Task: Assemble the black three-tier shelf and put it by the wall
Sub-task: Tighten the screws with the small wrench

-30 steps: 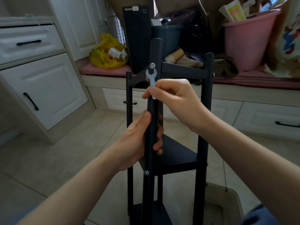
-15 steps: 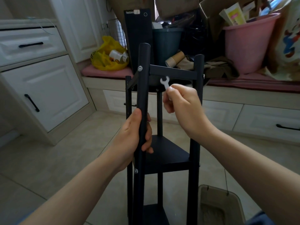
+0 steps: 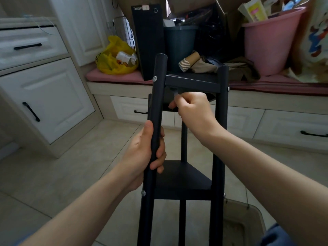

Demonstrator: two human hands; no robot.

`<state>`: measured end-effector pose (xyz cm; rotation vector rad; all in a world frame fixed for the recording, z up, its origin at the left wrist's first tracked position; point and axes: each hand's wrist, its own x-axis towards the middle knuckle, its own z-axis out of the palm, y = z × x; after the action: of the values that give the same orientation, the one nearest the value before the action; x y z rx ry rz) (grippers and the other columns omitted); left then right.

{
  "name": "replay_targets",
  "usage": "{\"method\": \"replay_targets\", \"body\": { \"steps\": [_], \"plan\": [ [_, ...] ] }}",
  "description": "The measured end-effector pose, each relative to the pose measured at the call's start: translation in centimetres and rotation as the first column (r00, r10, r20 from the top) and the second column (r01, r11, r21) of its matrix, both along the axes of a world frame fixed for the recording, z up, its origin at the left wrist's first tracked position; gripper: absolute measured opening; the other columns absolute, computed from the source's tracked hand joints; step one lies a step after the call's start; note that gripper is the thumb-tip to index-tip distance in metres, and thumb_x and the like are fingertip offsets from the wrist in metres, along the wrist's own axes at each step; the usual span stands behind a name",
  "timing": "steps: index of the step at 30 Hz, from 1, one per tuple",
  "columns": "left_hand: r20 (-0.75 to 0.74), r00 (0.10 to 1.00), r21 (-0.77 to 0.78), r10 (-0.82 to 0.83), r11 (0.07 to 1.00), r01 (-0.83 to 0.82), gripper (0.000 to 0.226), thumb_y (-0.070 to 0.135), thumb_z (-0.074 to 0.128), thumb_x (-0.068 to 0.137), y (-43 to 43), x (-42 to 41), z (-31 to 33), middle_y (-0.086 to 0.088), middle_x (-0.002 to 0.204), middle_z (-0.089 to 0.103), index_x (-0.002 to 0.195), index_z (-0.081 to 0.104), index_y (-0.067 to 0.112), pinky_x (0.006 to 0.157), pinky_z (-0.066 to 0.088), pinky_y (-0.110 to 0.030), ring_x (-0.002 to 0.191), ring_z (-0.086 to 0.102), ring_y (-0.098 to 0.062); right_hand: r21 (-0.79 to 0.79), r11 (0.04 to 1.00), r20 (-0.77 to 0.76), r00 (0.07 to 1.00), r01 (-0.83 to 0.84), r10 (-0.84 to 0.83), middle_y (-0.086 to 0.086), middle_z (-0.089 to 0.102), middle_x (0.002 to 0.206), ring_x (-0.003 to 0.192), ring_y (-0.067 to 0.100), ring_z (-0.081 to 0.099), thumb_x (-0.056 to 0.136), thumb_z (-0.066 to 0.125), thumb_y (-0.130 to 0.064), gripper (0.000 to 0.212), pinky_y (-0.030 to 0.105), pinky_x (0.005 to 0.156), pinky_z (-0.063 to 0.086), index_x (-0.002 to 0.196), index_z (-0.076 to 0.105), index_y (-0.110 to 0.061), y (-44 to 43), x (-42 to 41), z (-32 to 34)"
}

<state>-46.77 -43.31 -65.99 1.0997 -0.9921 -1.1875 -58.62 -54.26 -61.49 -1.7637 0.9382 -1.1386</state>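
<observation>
The black three-tier shelf (image 3: 184,180) stands upright on the tiled floor (image 3: 71,174), posts vertical. The left hand (image 3: 147,150) wraps its grip round the near-left post (image 3: 158,103). The right hand (image 3: 193,110), nearer the joint, pinches a small wrench (image 3: 175,92) just beneath the top tier (image 3: 191,81).

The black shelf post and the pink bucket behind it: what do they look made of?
Shelf post: matte black, smooth, round; probably painted metal tube, possibly coated wood. Pink bucket: likely plastic, from its even colour, thin rim and dull sheen.
</observation>
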Motion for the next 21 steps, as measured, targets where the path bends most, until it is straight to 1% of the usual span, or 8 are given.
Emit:
{"method": "replay_targets", "body": {
  "steps": [2, 3, 6, 9, 12, 14, 18, 21],
  "plan": [
    [-0.009, 1.000, 0.010, 0.016, 1.000, -0.016, 0.062, 0.073, 0.043, 0.085, 0.1, -0.1, -0.2, 0.001, 0.056, 0.043, 0.099, 0.052, 0.013, 0.038, 0.038, -0.022, 0.035, 0.035, -0.008, -0.021, 1.000, 0.004, 1.000, 0.018, -0.018, -0.010, 0.057, 0.051, 0.046, 0.006, 0.050, 0.101, 0.050, -0.021, 0.033, 0.019, 0.046, 0.041, 0.074, 0.068, -0.016, -0.2, 0.3, -0.1],
    [-0.010, 1.000, 0.013, 0.021, 1.000, -0.020, 0.062, 0.072, 0.043, 0.086, 0.1, -0.1, -0.2, 0.001, 0.056, 0.044, 0.100, 0.052, 0.013, 0.037, 0.037, -0.022, 0.036, 0.035, -0.008, -0.035, 0.999, 0.001, 1.000, 0.026, -0.026, -0.009, 0.061, 0.057, 0.050, 0.005, 0.055, 0.101, 0.050, -0.020, 0.032, 0.016, 0.047, 0.042, 0.074, 0.068, -0.017, -0.2, 0.5, -0.3],
    [0.001, 1.000, 0.008, 0.026, 1.000, -0.026, 0.062, 0.071, 0.043, 0.086, 0.2, -0.3, -0.3, 0.000, 0.057, 0.044, 0.101, 0.051, 0.012, 0.037, 0.037, -0.021, 0.036, 0.035, -0.009, -0.065, 0.997, -0.028, 0.998, 0.046, -0.048, -0.005, 0.063, 0.064, 0.058, -0.004, 0.057, 0.101, 0.052, -0.018, 0.029, 0.007, 0.051, 0.041, 0.080, 0.071, -0.009, -0.2, 0.9, -0.6],
    [0.010, 1.000, -0.007, 0.025, 1.000, -0.025, 0.062, 0.071, 0.044, 0.085, 0.3, -0.5, -0.2, 0.000, 0.057, 0.044, 0.100, 0.051, 0.011, 0.037, 0.037, -0.021, 0.035, 0.035, -0.009, -0.097, 0.994, -0.052, 0.997, 0.053, -0.058, 0.000, 0.064, 0.065, 0.056, 0.003, 0.057, 0.100, 0.052, -0.017, 0.027, 0.013, 0.050, 0.042, 0.084, 0.071, -0.005, -0.2, 0.9, -0.7],
    [-0.002, 1.000, -0.018, 0.028, 0.999, -0.028, 0.062, 0.070, 0.044, 0.084, 0.4, -0.7, -0.3, 0.000, 0.056, 0.044, 0.100, 0.050, 0.011, 0.036, 0.036, -0.021, 0.035, 0.035, -0.009, -0.149, 0.987, -0.083, 0.994, 0.052, -0.065, 0.005, 0.067, 0.069, 0.057, 0.012, 0.060, 0.099, 0.053, -0.016, 0.025, 0.019, 0.051, 0.045, 0.083, 0.070, -0.006, 0.1, 0.8, -0.6],
    [-0.005, 0.999, -0.023, 0.034, 0.999, -0.034, 0.061, 0.069, 0.043, 0.086, 0.4, -0.8, -0.3, -0.001, 0.056, 0.043, 0.100, 0.051, 0.010, 0.036, 0.036, -0.022, 0.035, 0.035, -0.009, -0.170, 0.984, -0.095, 0.993, 0.049, -0.065, 0.006, 0.067, 0.069, 0.058, 0.014, 0.061, 0.099, 0.053, -0.015, 0.025, 0.019, 0.052, 0.046, 0.083, 0.069, -0.006, 0.3, 0.7, -0.6],
    [0.005, 0.999, -0.043, 0.050, 0.998, -0.050, 0.060, 0.068, 0.040, 0.089, 0.6, -1.0, -0.5, -0.003, 0.056, 0.042, 0.097, 0.052, 0.010, 0.035, 0.035, -0.023, 0.034, 0.033, -0.010, -0.224, 0.973, -0.123, 0.988, 0.061, -0.090, 0.003, 0.068, 0.073, 0.064, 0.011, 0.064, 0.099, 0.054, -0.016, 0.023, 0.014, 0.058, 0.047, 0.086, 0.070, -0.009, 0.4, 0.7, -0.6],
    [0.012, 0.998, -0.059, 0.064, 0.996, -0.063, 0.061, 0.069, 0.040, 0.089, 0.8, -1.2, -0.7, -0.003, 0.055, 0.043, 0.095, 0.054, 0.010, 0.036, 0.037, -0.024, 0.034, 0.033, -0.011, -0.247, 0.967, -0.136, 0.985, 0.069, -0.105, 0.000, 0.065, 0.065, 0.058, 0.011, 0.062, 0.099, 0.054, -0.016, 0.025, 0.013, 0.054, 0.046, 0.079, 0.069, -0.012, 0.5, 0.7, -0.6]
  ]
}}
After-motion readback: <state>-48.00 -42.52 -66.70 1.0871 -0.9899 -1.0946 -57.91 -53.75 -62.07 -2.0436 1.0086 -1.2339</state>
